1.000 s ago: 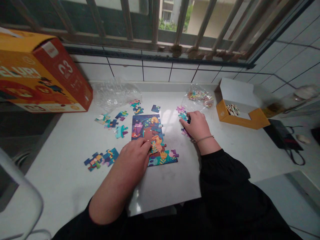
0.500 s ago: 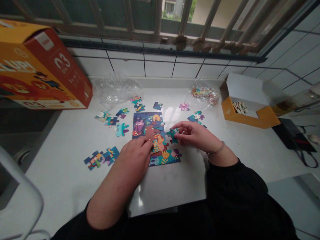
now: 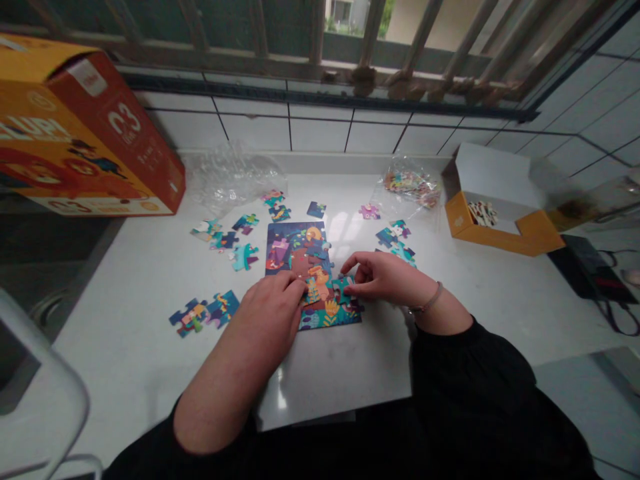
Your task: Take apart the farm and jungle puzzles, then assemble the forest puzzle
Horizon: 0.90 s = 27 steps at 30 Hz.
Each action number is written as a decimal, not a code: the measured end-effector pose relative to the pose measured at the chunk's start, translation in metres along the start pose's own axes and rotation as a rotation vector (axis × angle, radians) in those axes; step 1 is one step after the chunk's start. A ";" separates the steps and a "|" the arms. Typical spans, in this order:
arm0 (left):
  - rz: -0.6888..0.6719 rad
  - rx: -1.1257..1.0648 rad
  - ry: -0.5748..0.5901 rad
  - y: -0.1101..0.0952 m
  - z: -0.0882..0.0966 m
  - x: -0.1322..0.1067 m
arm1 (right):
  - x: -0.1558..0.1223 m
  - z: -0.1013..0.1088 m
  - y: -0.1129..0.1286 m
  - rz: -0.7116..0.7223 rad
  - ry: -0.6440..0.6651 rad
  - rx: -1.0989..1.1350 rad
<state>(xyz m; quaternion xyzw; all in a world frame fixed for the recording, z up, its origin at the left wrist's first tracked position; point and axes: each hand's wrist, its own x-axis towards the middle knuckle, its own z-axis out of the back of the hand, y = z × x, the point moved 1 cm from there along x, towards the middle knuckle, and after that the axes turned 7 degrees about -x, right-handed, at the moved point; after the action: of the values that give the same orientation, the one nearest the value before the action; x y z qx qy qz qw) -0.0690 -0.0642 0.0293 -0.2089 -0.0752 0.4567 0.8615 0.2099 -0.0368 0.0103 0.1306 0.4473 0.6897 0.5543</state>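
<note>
A partly joined colourful jigsaw (image 3: 300, 257) lies in the middle of the white counter (image 3: 125, 347). My left hand (image 3: 273, 313) rests on its lower left part, fingers curled and pressing down on the pieces. My right hand (image 3: 383, 280) pinches a teal puzzle piece (image 3: 343, 288) and holds it against the jigsaw's right edge. Loose pieces (image 3: 397, 240) lie just beyond my right hand.
More loose pieces (image 3: 225, 240) and a joined pair (image 3: 203, 315) lie to the left. An orange puzzle box (image 3: 75, 140) stands at far left, crumpled clear plastic (image 3: 233, 177) behind. A bag of pieces (image 3: 413, 183) and an open yellow box (image 3: 493, 207) sit at right; black device (image 3: 585, 267) beyond.
My right hand picked a teal piece from the loose ones at right, carried it left, and lowered it onto the jigsaw's right edge. The left hand stayed in place.
</note>
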 end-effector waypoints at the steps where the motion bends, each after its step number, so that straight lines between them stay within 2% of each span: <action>1: 0.002 0.001 0.005 0.000 0.000 0.000 | 0.000 0.000 0.001 -0.001 -0.007 -0.027; 10: -0.007 -0.008 -0.012 0.003 -0.004 -0.001 | 0.003 -0.002 0.002 -0.014 -0.150 -0.182; 18: 0.019 -0.033 -0.050 0.006 -0.008 -0.003 | 0.004 -0.004 0.009 -0.007 -0.180 -0.349; 27: 0.037 -0.041 -0.028 0.006 -0.008 -0.002 | 0.003 -0.006 0.016 -0.019 -0.161 -0.342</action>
<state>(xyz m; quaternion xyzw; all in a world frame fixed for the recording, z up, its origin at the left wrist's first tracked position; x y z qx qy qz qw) -0.0718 -0.0652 0.0199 -0.2213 -0.0929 0.4737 0.8473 0.1948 -0.0367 0.0182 0.0850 0.2791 0.7377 0.6088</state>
